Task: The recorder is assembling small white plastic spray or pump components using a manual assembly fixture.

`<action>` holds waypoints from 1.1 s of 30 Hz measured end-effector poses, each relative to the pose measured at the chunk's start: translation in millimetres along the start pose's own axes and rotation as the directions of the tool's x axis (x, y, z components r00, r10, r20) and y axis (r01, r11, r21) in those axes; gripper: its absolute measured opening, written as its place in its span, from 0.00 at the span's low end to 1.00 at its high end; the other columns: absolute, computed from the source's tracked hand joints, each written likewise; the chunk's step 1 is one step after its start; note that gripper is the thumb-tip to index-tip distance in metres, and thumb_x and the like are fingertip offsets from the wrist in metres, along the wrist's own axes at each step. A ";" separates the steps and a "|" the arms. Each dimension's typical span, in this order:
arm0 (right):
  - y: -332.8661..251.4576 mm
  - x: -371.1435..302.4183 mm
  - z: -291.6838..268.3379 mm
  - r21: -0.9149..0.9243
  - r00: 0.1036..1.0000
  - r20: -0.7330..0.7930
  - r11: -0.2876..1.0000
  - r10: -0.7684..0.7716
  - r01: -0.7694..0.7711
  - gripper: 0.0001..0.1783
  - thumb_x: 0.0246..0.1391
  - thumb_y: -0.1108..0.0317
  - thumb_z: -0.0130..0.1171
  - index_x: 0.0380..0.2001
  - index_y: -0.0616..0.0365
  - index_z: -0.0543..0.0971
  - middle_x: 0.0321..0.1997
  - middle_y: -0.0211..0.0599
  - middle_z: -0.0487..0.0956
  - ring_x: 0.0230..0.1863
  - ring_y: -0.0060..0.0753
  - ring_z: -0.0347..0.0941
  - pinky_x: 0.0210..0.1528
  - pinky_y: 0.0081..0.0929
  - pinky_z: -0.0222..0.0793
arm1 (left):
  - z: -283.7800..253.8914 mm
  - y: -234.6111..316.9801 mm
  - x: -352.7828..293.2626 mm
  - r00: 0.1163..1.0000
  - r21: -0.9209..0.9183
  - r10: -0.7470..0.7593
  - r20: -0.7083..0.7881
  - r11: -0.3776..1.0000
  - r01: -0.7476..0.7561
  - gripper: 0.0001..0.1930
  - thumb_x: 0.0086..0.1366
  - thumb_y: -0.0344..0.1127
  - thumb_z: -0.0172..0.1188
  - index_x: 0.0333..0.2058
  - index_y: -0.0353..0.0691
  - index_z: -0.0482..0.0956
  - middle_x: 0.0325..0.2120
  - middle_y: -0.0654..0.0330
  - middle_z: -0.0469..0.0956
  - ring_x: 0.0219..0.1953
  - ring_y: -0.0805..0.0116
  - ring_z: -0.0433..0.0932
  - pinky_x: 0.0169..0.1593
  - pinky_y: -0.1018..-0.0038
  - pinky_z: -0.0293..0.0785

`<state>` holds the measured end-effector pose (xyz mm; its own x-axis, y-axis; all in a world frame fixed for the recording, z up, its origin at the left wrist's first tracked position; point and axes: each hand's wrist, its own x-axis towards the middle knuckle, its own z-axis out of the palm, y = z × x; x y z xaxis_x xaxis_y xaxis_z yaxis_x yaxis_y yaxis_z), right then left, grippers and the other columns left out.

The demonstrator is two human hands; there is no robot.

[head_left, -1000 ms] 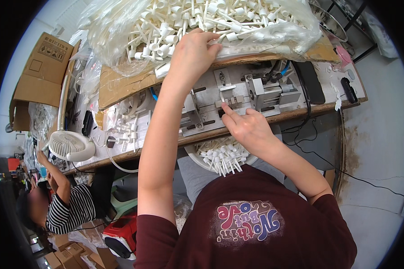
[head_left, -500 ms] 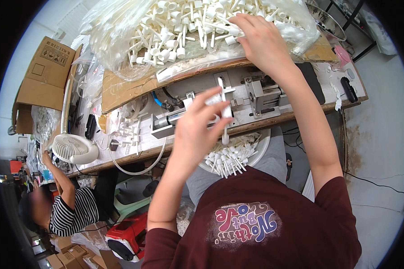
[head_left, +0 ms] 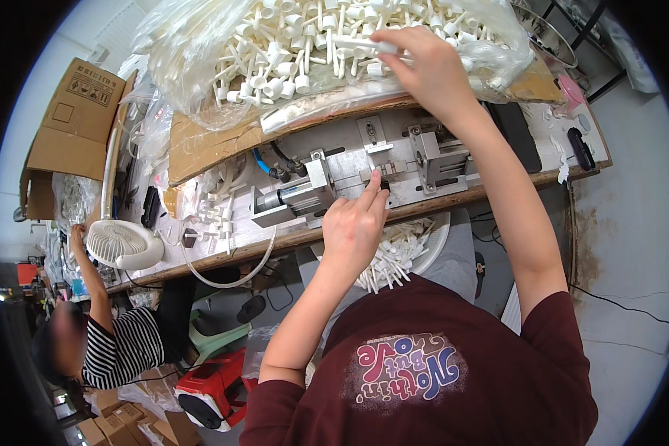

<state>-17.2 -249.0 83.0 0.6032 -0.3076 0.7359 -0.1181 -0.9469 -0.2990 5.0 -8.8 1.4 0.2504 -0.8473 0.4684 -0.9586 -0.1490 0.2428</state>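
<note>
My right hand (head_left: 427, 70) is above the far heap, thumb and fingertips pinching a white plastic scoop-like piece (head_left: 357, 43) with a thin stem. Beneath it spreads the heap of similar white pieces (head_left: 275, 56), each with a small cup and a stem, on clear plastic sheeting. My left hand (head_left: 355, 230) rests at the bench's front edge with nothing visible in it. Its index finger stretches forward and touches the metal fixture (head_left: 385, 171) in the middle. Below the edge, a white basin (head_left: 440, 249) in my lap holds more white pieces (head_left: 394, 256), partly covered by my left hand.
Metal clamp blocks (head_left: 427, 160) and a cylinder (head_left: 290, 195) flank the fixture. A cardboard sheet (head_left: 201, 149) lies under the heap. At left are a white fan (head_left: 123, 245), a hose (head_left: 227, 286) and a cardboard box (head_left: 74, 119). A co-worker in stripes (head_left: 126, 349) sits farther left.
My left hand has let go of a white piece and moved forward right onto the fixture. My right hand has lifted a piece from the heap, its stem pointing left.
</note>
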 end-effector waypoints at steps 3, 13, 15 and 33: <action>9.8 -0.8 -10.5 0.142 0.992 -0.057 0.985 0.110 -0.101 0.14 0.53 0.65 0.66 0.45 0.47 0.84 0.40 0.33 0.84 0.39 0.29 0.79 0.42 0.28 0.74 | 2.2 -1.3 -2.4 1.000 -0.019 -0.018 -0.005 1.000 0.018 0.15 0.48 0.33 0.71 0.37 0.43 0.84 0.49 0.61 0.81 0.20 0.65 0.76 0.29 0.74 0.73; 7.0 9.5 -30.8 0.774 0.862 0.038 0.531 0.506 -0.346 0.17 0.56 0.68 0.63 0.48 0.62 0.80 0.40 0.39 0.83 0.38 0.30 0.78 0.41 0.26 0.74 | -30.8 5.9 23.0 0.964 -0.472 -0.234 -0.126 0.869 0.149 0.21 0.53 0.30 0.73 0.47 0.38 0.82 0.47 0.58 0.82 0.35 0.71 0.83 0.38 0.74 0.79; -1.8 -3.2 -31.8 0.887 0.872 0.163 0.318 0.461 -0.334 0.20 0.61 0.70 0.60 0.53 0.69 0.75 0.42 0.41 0.82 0.38 0.22 0.78 0.41 0.20 0.74 | -43.2 6.3 36.6 0.913 -0.629 -0.378 -0.150 0.749 0.207 0.23 0.52 0.32 0.75 0.48 0.37 0.81 0.46 0.56 0.81 0.36 0.69 0.83 0.40 0.73 0.80; -48.0 -97.3 -55.1 0.834 0.684 0.464 -0.017 0.563 -0.551 0.18 0.58 0.75 0.62 0.51 0.67 0.76 0.34 0.35 0.81 0.30 0.19 0.76 0.35 0.19 0.75 | -17.8 6.8 -9.0 0.991 -0.239 -0.069 -0.114 0.970 0.040 0.15 0.51 0.28 0.72 0.41 0.38 0.84 0.44 0.58 0.82 0.31 0.67 0.83 0.35 0.75 0.80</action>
<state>-113.7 -178.7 59.3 0.7122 -0.6999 0.0537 0.3278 0.2640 -0.9071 -1.3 6.9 14.0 0.3298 -0.7713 0.5444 -0.8876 -0.0570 0.4571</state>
